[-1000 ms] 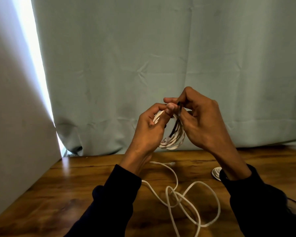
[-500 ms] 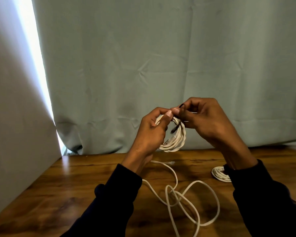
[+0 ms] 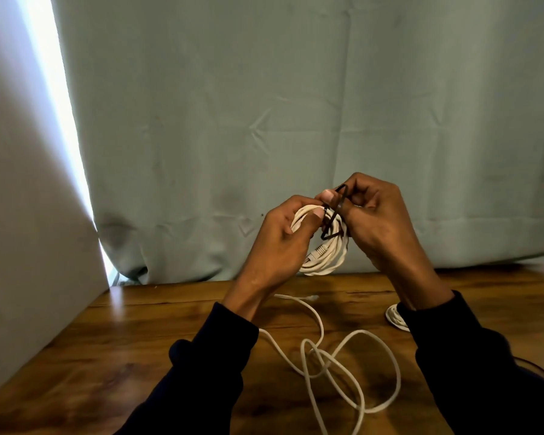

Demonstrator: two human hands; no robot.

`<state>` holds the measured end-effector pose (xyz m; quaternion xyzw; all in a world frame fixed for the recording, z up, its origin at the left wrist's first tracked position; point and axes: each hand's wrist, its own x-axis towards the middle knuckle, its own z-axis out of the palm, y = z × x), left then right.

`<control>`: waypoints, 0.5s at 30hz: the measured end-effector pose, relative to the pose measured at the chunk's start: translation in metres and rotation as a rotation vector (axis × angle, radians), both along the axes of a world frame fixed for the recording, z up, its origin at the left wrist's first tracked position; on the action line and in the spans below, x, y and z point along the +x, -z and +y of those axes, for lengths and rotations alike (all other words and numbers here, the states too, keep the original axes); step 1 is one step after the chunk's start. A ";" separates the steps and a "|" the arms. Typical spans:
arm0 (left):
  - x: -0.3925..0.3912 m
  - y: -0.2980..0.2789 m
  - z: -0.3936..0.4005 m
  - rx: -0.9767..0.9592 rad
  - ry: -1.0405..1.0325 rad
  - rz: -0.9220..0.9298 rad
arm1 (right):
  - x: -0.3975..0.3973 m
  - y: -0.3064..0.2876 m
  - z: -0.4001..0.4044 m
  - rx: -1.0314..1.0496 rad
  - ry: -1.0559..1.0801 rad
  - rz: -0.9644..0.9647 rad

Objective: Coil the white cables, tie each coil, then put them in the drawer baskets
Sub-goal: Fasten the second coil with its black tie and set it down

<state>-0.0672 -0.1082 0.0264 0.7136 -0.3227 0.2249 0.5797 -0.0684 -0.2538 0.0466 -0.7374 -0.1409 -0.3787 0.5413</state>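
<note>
A coiled white cable (image 3: 328,257) with a plug end showing hangs in the air above the wooden table (image 3: 132,346). My left hand (image 3: 280,243) grips the coil's upper left side. A thin black tie (image 3: 335,215) loops around the coil's top, and my right hand (image 3: 377,221) pinches its upper end beside my left thumb. A loose white cable (image 3: 352,365) lies tangled on the table below my hands. Another white coil (image 3: 396,318) lies on the table, mostly hidden behind my right sleeve.
A green-grey curtain (image 3: 296,120) hangs right behind the table. A pale wall or panel (image 3: 29,215) stands at the left, with bright light in the gap beside it. A thin dark cord (image 3: 537,368) shows at the right edge.
Both hands dropped from their position a second ago and have since held about level. The black tie now forms a wider loop around the coil's top, its upper end raised by my right fingers.
</note>
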 end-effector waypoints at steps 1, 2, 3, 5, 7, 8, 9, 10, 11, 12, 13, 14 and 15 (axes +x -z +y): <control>0.001 0.001 0.000 0.016 -0.016 -0.020 | 0.000 0.000 0.000 -0.006 0.021 -0.003; 0.002 0.001 0.000 0.033 -0.031 -0.033 | 0.000 -0.001 0.001 -0.013 0.039 -0.007; 0.003 0.002 0.000 0.045 -0.047 -0.041 | 0.000 -0.001 0.001 -0.020 0.054 -0.013; 0.004 0.003 -0.002 0.059 -0.080 -0.048 | 0.000 -0.001 0.001 -0.041 0.078 -0.029; 0.006 0.006 -0.005 0.071 -0.142 -0.054 | -0.001 0.000 0.003 -0.065 0.093 -0.049; 0.007 0.007 -0.007 0.073 -0.167 -0.051 | -0.001 0.000 0.003 -0.071 0.093 -0.061; 0.007 0.007 -0.008 0.062 -0.179 -0.043 | -0.002 0.001 0.004 -0.072 0.089 -0.075; 0.008 0.007 -0.010 0.042 -0.185 -0.032 | -0.002 0.001 0.006 -0.071 0.087 -0.090; 0.008 0.007 -0.010 0.023 -0.192 -0.022 | -0.002 0.001 0.007 -0.070 0.091 -0.107; 0.008 0.006 -0.010 0.006 -0.198 -0.011 | -0.002 0.002 0.009 -0.070 0.099 -0.124; 0.008 0.005 -0.009 -0.006 -0.202 0.001 | -0.002 0.003 0.010 -0.066 0.104 -0.138; 0.008 0.004 -0.009 -0.018 -0.199 0.013 | -0.002 0.003 0.012 -0.062 0.102 -0.152; 0.008 0.003 -0.007 -0.026 -0.194 0.022 | -0.003 0.004 0.014 -0.060 0.097 -0.165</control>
